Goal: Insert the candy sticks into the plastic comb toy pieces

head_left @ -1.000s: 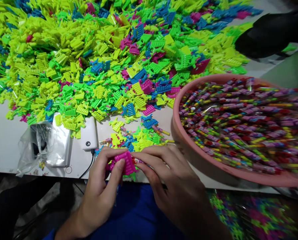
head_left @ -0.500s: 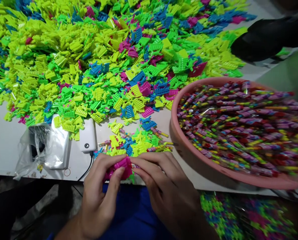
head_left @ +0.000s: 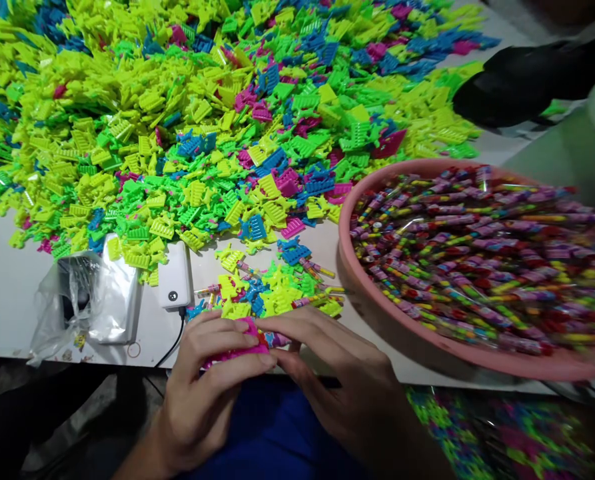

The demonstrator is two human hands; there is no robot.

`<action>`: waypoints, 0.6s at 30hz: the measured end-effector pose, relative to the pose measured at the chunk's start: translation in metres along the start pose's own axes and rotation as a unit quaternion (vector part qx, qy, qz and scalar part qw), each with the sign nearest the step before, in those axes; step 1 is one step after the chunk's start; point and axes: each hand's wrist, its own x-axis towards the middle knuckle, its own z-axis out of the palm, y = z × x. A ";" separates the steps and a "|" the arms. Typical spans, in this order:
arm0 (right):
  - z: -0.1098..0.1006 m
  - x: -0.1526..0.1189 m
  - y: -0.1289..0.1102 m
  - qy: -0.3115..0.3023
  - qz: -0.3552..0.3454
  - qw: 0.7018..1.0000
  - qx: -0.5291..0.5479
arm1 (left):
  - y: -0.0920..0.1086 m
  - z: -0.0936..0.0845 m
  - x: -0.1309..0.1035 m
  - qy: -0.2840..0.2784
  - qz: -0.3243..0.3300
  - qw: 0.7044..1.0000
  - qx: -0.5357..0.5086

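My left hand (head_left: 202, 387) is closed around a bright pink plastic toy piece (head_left: 250, 331), its fingers over the top and thumb along the near side. At the right end of that piece sits a small candy tube (head_left: 277, 340) with a purple and red wrapper. My right hand (head_left: 344, 373) has its thumb and index finger on the tube. How deep the tube sits in the pink piece is hidden. Just beyond my hands lies a small heap of yellow, green and blue toy pieces (head_left: 277, 287), with several candy tubes (head_left: 320, 269) among them.
A large pile of toy pieces (head_left: 177, 133) covers the back of the table. To the right stands a pink basin (head_left: 344, 233) full of candy tubes. A white power bank (head_left: 174, 277) with a cable and a clear plastic bag (head_left: 52, 313) lie left. A dark sleeve (head_left: 517, 83) reaches in at upper right.
My left fingers have shifted further over the pink piece. More of the candy tube shows between the hands, and my right thumb and index finger are wider apart around it.
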 end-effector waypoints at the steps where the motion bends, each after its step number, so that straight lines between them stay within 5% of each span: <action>1: -0.001 0.000 0.001 -0.006 0.006 1.000 0.002 | -0.004 0.000 -0.002 0.000 0.010 1.000 0.017; 7: 0.002 -0.001 0.000 0.046 0.013 0.999 0.008 | -0.015 0.000 -0.009 0.001 -0.099 0.993 -0.070; 18: 0.002 -0.006 0.005 0.024 -0.014 1.000 0.000 | -0.016 -0.004 -0.007 -0.016 -0.080 0.996 -0.045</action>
